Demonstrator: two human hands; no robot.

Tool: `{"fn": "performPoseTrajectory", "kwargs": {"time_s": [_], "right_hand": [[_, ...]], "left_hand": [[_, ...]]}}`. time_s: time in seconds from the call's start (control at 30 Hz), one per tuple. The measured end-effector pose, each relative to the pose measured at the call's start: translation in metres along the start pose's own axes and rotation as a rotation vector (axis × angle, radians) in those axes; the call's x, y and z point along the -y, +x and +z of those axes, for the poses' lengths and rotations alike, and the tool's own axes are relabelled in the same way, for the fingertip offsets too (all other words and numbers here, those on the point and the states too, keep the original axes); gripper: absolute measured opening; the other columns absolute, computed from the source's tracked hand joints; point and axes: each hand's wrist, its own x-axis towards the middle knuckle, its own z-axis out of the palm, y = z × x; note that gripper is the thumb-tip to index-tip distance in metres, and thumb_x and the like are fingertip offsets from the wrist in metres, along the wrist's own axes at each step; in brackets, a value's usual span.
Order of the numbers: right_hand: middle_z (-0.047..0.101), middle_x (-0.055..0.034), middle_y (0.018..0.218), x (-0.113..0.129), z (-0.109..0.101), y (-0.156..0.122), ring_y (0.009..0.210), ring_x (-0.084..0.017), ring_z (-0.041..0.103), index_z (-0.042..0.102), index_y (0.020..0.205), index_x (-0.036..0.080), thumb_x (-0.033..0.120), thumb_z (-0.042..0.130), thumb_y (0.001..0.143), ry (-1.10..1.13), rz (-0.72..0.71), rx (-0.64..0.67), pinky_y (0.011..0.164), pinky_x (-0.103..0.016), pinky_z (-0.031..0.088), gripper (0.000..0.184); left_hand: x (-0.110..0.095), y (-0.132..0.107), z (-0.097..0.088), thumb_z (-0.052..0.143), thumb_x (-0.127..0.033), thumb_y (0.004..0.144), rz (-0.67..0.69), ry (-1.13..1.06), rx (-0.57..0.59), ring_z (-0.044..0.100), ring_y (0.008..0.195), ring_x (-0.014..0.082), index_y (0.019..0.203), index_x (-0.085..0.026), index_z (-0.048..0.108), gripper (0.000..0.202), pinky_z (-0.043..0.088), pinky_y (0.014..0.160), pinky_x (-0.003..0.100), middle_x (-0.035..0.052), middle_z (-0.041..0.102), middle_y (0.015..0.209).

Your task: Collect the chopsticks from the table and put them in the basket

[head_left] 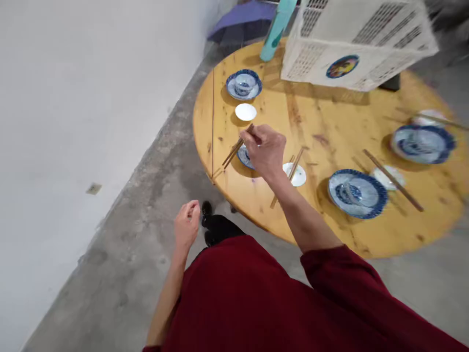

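Note:
My right hand (264,149) is closed around a pair of brown chopsticks (234,152) and holds them over the left part of a round wooden table (330,132). Under the hand sits a blue-patterned plate (243,156), mostly hidden. A small white saucer (297,175) with another pair of chopsticks (289,176) across it lies just right of my wrist. My left hand (186,226) hangs off the table beside my body, its fingers loosely curled with nothing visible in them.
Further place settings ring the table: a blue plate with a cup (244,84) and white saucer (245,112) at the back, blue plates (357,193) (422,143) with saucers and chopsticks (393,180) on the right. A white plastic crate (351,41) and teal bottle (275,29) stand at the far side. A white wall (91,98) is left.

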Motion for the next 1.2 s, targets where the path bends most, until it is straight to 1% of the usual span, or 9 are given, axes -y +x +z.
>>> {"fn": "performPoseTrajectory", "kwargs": {"time_s": [0.33,0.5,0.63,0.73,0.83,0.9,0.97,1.07,1.2], "right_hand": [[0.055,0.0002,0.062,-0.015,0.041,0.056,0.058,-0.014,0.051,0.052,0.065,0.022,0.037,0.055,0.096,-0.081,0.084,-0.104,0.059,-0.029,0.04,0.035],[0.059,-0.0014,0.064,-0.014,0.049,0.071,0.06,-0.015,0.054,0.058,0.069,0.021,0.029,0.054,0.097,-0.103,0.127,-0.074,0.061,-0.03,0.039,0.03],[0.062,-0.0028,0.066,-0.01,0.047,0.077,0.063,-0.016,0.058,0.06,0.071,0.021,0.027,0.054,0.097,-0.094,0.195,-0.054,0.063,-0.03,0.042,0.028],[0.063,-0.0027,0.066,-0.009,0.044,0.088,0.063,-0.015,0.059,0.061,0.068,0.021,0.03,0.054,0.097,-0.086,0.278,-0.063,0.063,-0.029,0.043,0.031],[0.063,-0.0014,0.062,-0.014,0.044,0.105,0.059,-0.014,0.058,0.06,0.064,0.02,0.035,0.058,0.095,0.007,0.432,-0.161,0.059,-0.027,0.043,0.035],[0.063,-0.0006,0.06,-0.02,0.048,0.118,0.055,-0.013,0.058,0.061,0.063,0.02,0.04,0.062,0.093,0.157,0.567,-0.233,0.056,-0.026,0.044,0.036],[0.064,-0.0005,0.058,-0.03,0.057,0.132,0.053,-0.013,0.058,0.063,0.063,0.019,0.045,0.066,0.089,0.321,0.675,-0.287,0.053,-0.026,0.045,0.036],[0.063,-0.0008,0.056,-0.052,0.076,0.15,0.051,-0.012,0.056,0.066,0.063,0.018,0.051,0.074,0.08,0.483,0.782,-0.372,0.052,-0.025,0.047,0.037],[0.062,-0.0003,0.054,-0.083,0.112,0.165,0.05,-0.011,0.055,0.069,0.064,0.017,0.055,0.083,0.066,0.599,0.981,-0.495,0.05,-0.024,0.047,0.04]], "left_hand": [[-0.024,0.158,-0.013,0.053,-0.043,0.094,0.052,0.001,0.208,0.072,0.096,0.0205,0.108,-0.02,0.069,0.031,0.056,0.086,0.032,0.0084,0.075,0.105],[-0.039,0.218,-0.014,0.054,-0.041,0.093,0.1,0.049,0.323,0.072,0.094,0.02,0.107,-0.02,0.069,0.029,0.056,0.085,0.032,0.0074,0.075,0.102],[-0.051,0.254,-0.004,0.052,-0.04,0.095,0.148,0.041,0.417,0.071,0.095,0.0199,0.108,-0.02,0.069,0.03,0.055,0.086,0.032,0.0074,0.074,0.104],[-0.065,0.281,0.011,0.051,-0.039,0.096,0.271,0.058,0.534,0.069,0.102,0.0208,0.112,-0.021,0.069,0.031,0.054,0.091,0.033,0.0086,0.073,0.11],[-0.079,0.312,0.027,0.05,-0.038,0.097,0.414,0.06,0.65,0.064,0.116,0.0225,0.119,-0.021,0.067,0.033,0.048,0.103,0.037,0.0101,0.07,0.121],[-0.086,0.333,0.037,0.05,-0.039,0.097,0.447,0.044,0.729,0.063,0.119,0.0231,0.121,-0.02,0.067,0.035,0.046,0.105,0.037,0.0105,0.07,0.124],[-0.089,0.355,0.043,0.048,-0.041,0.098,0.391,0.006,0.822,0.066,0.113,0.0228,0.119,-0.019,0.068,0.037,0.049,0.1,0.035,0.0104,0.072,0.118],[-0.089,0.388,0.043,0.045,-0.047,0.099,0.216,-0.079,0.999,0.07,0.088,0.02,0.108,-0.016,0.07,0.041,0.054,0.085,0.032,0.0085,0.075,0.097],[-0.086,0.435,0.035,0.049,-0.052,0.095,0.067,-0.124,1.184,0.064,0.067,0.0143,0.093,-0.017,0.07,0.041,0.05,0.065,0.025,0.0043,0.072,0.08]]}}
